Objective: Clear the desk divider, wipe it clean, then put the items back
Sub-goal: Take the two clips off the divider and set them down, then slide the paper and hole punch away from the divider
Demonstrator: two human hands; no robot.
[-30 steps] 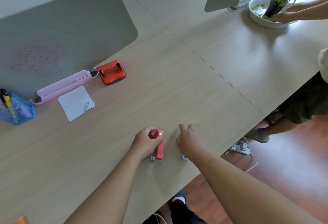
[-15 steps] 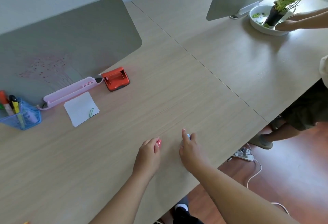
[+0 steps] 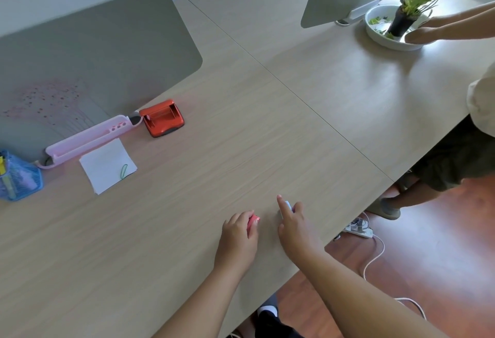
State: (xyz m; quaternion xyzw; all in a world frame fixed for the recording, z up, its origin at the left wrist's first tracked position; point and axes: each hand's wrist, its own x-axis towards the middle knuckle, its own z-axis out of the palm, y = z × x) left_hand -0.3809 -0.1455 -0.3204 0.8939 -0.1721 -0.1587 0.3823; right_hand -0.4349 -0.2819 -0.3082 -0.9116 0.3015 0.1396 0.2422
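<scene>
Resting low on the desk [image 3: 241, 150], both hands are recorded near its front edge. Left hand [image 3: 237, 241] — grip clenched round a small red stapler [image 3: 253, 222], only the tip exposed. Right hand [image 3: 296, 228] — forefinger extended, other fingers curled over a small pale-blue item [image 3: 288, 205]; whether it is truly held cannot be told.

Divider [image 3: 88, 70] — well beyond both grips, to the far left; reddish specks are noted on its face, unwiped. At its foot: pink tray [image 3: 88, 138], red hole punch [image 3: 162, 117], paper with green clip [image 3: 107, 165], blue mesh pot [image 3: 18, 177], the last cut off by the frame.

Risks, as judged: the blue item, near the desk edge, could be nudged off by the right hand; wiping might be hindered by things left against the divider.

Hidden: stapler body, identity of the blue item.
</scene>
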